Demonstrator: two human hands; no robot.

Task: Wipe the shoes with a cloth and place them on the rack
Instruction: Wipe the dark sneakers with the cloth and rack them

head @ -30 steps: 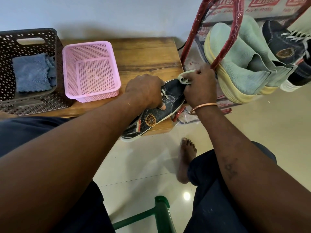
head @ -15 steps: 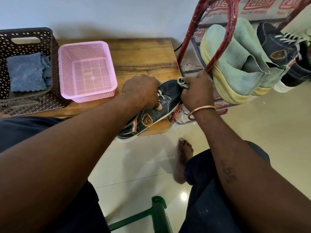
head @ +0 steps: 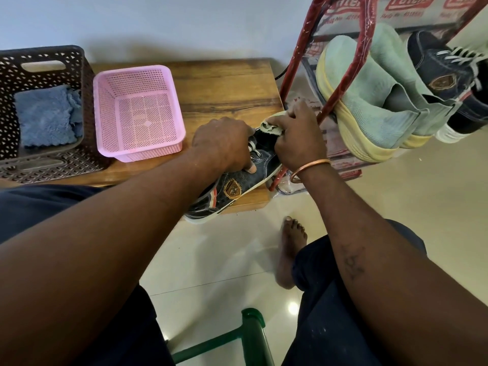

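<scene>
A dark blue sneaker [head: 237, 188] with a gold crest lies on the right end of the wooden table [head: 224, 85], its heel over the front edge. My left hand [head: 224, 146] grips it over the laces, thumb on its side. My right hand [head: 295, 138] holds a pale, soiled cloth [head: 270, 126] bunched against the toe of the sneaker. The red-framed rack [head: 340, 83] stands just right of the table. On it lean a pair of mint green shoes [head: 369, 101] and a matching dark blue sneaker [head: 443, 75].
A pink mesh basket [head: 140, 112] sits mid-table. A dark brown basket [head: 47, 62] at the left holds a blue cloth [head: 47, 114]. My bare foot [head: 290, 249] rests on the tiled floor. A green frame [head: 248, 336] shows at the bottom.
My right hand with the cloth has shifted slightly over the sneaker's toe. The left hand keeps its hold, and the sneaker stays in place.
</scene>
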